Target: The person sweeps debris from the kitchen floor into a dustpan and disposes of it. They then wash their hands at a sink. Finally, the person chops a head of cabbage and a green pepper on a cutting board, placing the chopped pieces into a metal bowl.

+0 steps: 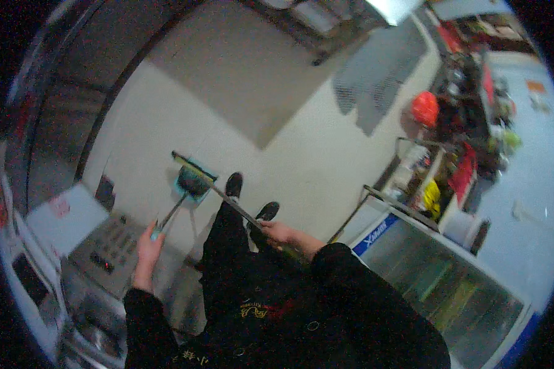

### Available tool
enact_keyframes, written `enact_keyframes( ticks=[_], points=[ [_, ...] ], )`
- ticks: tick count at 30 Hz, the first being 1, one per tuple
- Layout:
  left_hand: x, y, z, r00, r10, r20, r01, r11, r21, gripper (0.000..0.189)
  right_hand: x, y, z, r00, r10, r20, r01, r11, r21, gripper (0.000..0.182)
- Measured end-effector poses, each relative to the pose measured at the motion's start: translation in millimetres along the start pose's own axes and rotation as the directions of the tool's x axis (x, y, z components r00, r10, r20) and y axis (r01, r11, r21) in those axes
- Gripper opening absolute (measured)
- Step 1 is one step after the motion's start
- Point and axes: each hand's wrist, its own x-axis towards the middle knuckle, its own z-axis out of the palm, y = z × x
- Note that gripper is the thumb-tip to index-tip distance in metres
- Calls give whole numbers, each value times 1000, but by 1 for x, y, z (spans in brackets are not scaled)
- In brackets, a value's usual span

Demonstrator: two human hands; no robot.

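Note:
My left hand (150,243) grips the handle of a long-handled dustpan (195,184), which is light blue-green with a dark inside. My right hand (277,233) is closed around the pole of a broom (235,204). The broom's narrow head (194,166), dark with a yellowish strip, lies across the far edge of the dustpan as seen from above; whether the two touch I cannot tell. Both are in front of my dark shoes, a little to the left, over the pale floor (295,177). Image blur hides what the pan holds.
On the right stand a glass-topped chest (443,276), a bin of packages (404,173) and a crowded shelf with a red bag (425,109). A grey perforated mat (378,78) lies beyond. At left are a white lid or board (67,217) and a grey machine with buttons (106,249).

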Motion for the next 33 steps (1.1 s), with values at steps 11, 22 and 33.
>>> enact_keyframes(
  ticks=[11,22,33],
  points=[
    [60,245,13,904,332,268,-347,938,9,60,-192,143,-114,833,239,-499,76,844,531,26],
    [58,636,103,763,489,423,-528,849,-30,58,-167,231,-232,782,301,-546,323,553,768,13],
    [9,942,152,804,505,314,-482,863,-154,63,-241,198,-520,912,205,-354,361,7,933,21]
  ],
)
